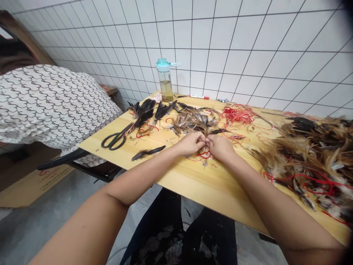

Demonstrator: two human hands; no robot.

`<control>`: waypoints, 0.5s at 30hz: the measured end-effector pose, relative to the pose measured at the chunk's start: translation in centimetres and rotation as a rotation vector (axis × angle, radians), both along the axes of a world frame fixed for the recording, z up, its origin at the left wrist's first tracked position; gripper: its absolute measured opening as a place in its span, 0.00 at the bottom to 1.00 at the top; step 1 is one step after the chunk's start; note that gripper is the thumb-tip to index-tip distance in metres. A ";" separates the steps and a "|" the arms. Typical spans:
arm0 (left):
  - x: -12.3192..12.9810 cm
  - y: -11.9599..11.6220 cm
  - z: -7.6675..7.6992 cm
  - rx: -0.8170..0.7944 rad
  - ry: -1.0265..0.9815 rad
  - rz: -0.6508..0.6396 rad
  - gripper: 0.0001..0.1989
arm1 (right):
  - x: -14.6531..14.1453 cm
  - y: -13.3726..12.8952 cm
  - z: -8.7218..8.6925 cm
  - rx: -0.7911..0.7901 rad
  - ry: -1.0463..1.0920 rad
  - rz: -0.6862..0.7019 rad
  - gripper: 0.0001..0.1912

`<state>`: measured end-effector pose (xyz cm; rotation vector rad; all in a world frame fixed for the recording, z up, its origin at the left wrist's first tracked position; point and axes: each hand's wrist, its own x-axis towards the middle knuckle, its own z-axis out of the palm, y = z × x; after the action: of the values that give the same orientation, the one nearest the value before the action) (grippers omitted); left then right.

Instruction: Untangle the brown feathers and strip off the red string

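Note:
My left hand [191,142] and my right hand [222,147] meet over the table, fingertips pinched together. Brown feathers [203,130] stick out just beyond the fingers, and my left hand appears closed on their base. What lies in my right hand's pinch is hidden between the fingers. Red string [204,154] loops on the wood right below both hands. A heap of brown and grey feathers [193,119] lies behind them. One dark feather [148,152] rests apart, left of my left hand.
Black-handled scissors [113,141] lie at the left beside dark feather bunches [145,112]. A water bottle [166,82] and a red-and-white marker [199,97] are near the tiled wall. Tangled red string [238,114] sits behind; a large feather pile [311,154] covers the right. A person in a patterned shirt [52,105] is at left.

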<state>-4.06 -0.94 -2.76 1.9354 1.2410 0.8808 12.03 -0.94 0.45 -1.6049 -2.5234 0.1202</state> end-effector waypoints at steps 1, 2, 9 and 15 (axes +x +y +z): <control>0.0 0.0 0.1 0.002 0.005 -0.009 0.04 | 0.0 0.1 -0.1 -0.025 0.042 -0.007 0.15; 0.0 0.0 0.1 -0.003 -0.003 -0.013 0.04 | 0.0 0.2 -0.2 -0.054 0.094 -0.012 0.14; -0.2 0.0 0.6 -0.134 -0.178 0.044 0.07 | 0.7 1.6 -0.8 -0.194 0.568 -0.004 0.07; -0.7 -0.4 1.5 -0.150 -0.414 0.037 0.08 | 1.7 2.5 -1.3 -0.398 0.904 -0.141 0.10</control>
<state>-4.72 -1.29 -1.25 1.5189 1.0621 1.1071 13.69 1.56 -0.89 -1.3685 -1.7314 1.1044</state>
